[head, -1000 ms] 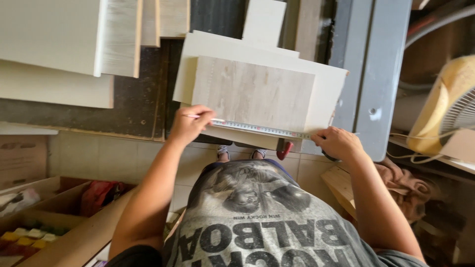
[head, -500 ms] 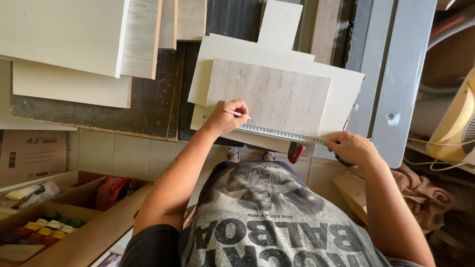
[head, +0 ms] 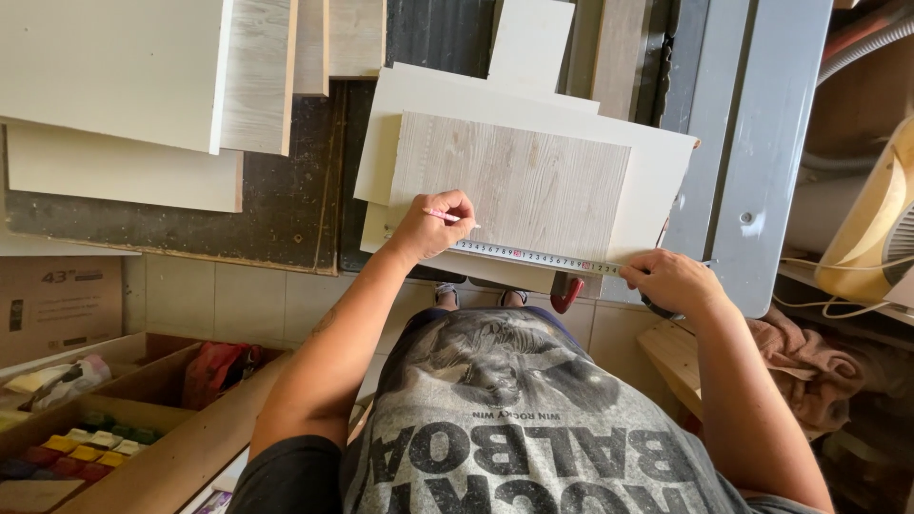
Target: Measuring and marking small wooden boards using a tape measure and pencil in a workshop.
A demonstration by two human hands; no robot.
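Workshop clutter rings your dark tabletop (head: 286, 209); mid-frame lies the grey board (head: 514, 186), the tape (head: 538, 257) stretched along its lower edge. Your left hand (head: 433, 224) pinches a pink pencil (head: 447, 217) at the tape; your right hand (head: 671, 283) grips the tape's case end. Keep the tape taut and flush with the edge, and mark squarely.

Lying under the left grip (head: 433, 227): a matt panel (head: 514, 186) with pale grey wood grain, stacked on smooth off-white laminate boards (head: 657, 171). Stretching between both grips: a tape measure (head: 533, 257) of thin, faintly glossy metal. Pinched in the left grip: a pink pencil (head: 443, 216), seemingly wood. Showing beyond the left grip: a dark, rough, scuffed table (head: 286, 209). Gleaming beyond the right grip (head: 666, 281): a smooth grey-painted metal rail (head: 762, 143).
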